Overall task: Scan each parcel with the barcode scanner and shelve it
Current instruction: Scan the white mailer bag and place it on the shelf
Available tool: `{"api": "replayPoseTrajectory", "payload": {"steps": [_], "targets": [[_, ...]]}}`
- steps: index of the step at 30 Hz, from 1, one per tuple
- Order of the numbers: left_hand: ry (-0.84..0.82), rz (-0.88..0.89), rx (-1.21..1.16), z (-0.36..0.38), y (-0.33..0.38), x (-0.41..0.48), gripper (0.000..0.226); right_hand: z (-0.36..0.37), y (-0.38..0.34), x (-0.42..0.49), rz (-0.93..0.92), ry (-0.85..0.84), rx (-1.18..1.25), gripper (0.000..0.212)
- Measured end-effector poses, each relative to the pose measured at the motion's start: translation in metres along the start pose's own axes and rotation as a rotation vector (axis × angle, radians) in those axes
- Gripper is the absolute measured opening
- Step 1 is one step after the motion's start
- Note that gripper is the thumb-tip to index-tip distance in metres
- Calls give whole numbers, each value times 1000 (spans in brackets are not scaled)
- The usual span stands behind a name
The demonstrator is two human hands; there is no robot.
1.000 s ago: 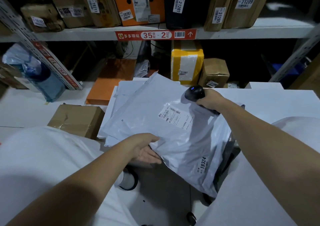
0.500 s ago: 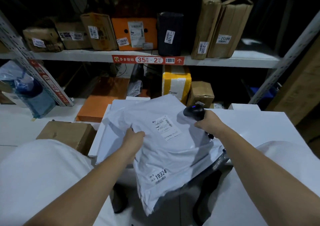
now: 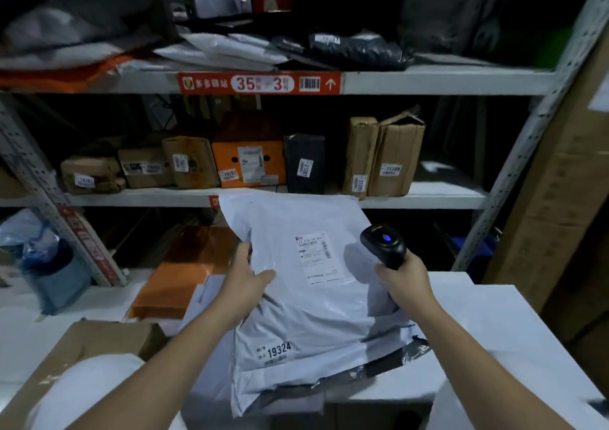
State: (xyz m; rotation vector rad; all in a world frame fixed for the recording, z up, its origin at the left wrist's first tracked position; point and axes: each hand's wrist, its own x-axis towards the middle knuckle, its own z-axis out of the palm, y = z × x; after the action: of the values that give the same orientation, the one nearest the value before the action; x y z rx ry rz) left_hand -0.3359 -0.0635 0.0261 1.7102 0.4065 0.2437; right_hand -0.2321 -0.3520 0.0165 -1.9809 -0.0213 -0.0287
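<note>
Left hand [image 3: 244, 284] grips the left edge of the grey mailer parcel [image 3: 316, 324], thumb on the front, fingers curled behind. Right hand [image 3: 403, 281] is wrapped around the handle of the black barcode scanner [image 3: 384, 243]. The scanner head points up and away and has a blue light on top. The scanner sits over the parcel's right edge; cannot tell if it touches the bag.

The parcel is lifted off the desk [image 3: 487, 330] and held facing the camera. Its top edge overlaps the front of the middle shelf [image 3: 428, 199]. Its lower end, with a black flap, hangs near the desk front. A white shipping label [image 3: 314, 256] is on the upper front, between the two hands. A sticker reading 19324 [image 3: 275, 352] is low on the left.

On the middle shelf behind stands a row of upright parcels. These include an orange box [image 3: 248, 162], a black wrapped parcel [image 3: 304, 167] and brown cartons [image 3: 395, 159], one tagged 21209. The top shelf carries a red shelf tag [image 3: 260, 83] marked 35 and 3 with a barcode and an arrow. Soft bags are piled above it, among them a dark bag [image 3: 356, 47].

A flat orange carton [image 3: 184, 278] lies under the middle shelf, left of the parcel. A blue bag [image 3: 43, 258] leans at the far left. A cardboard box [image 3: 99, 340] sits at lower left, beside the left forearm.
</note>
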Motion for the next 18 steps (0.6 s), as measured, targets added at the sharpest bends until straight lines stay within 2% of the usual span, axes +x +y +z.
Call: {"api": "replayPoseTrajectory", "payload": {"steps": [8,12,15,18], "targets": [[-37,245,-34,-3,102,40,52,-37,-77,25,-144,201,181,12],[-50,344,-9,-1,165,60,35,-58,-124,43,-268,325,257,22],[-69,361,-97,2,225,72,25,-76,-162,69,-336,418,358,21],[-221,335,-278,4,275,85,33,-102,-197,99,-387,496,425,12]]}}
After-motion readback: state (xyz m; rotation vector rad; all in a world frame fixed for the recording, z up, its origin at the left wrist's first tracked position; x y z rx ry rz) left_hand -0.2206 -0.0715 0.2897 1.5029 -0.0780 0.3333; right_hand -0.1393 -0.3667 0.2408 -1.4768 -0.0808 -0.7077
